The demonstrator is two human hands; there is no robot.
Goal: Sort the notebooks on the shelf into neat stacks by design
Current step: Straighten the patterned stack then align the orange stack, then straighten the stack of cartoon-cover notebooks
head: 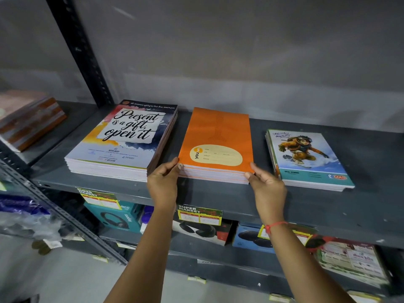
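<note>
Three notebook stacks lie on the dark grey shelf point(218, 193). On the left is a tall stack with "Present is a gift, open it" covers point(122, 138). The orange stack point(216, 136) sits in the middle. At the right lies a lower stack with snowboarder covers point(306, 158). My left hand point(164, 182) grips the near left corner of the orange stack, thumb on top. My right hand point(267, 186) holds the stack's near right corner the same way. A red thread circles the right wrist.
A black slotted upright point(80, 51) rises behind the left stack. Another book pile point(28, 119) sits on the neighbouring shelf at far left. Below, boxed headphones point(115, 217), speaker boxes point(251, 237) and yellow price tags point(200, 215) fill the lower shelf. A grey wall backs the shelf.
</note>
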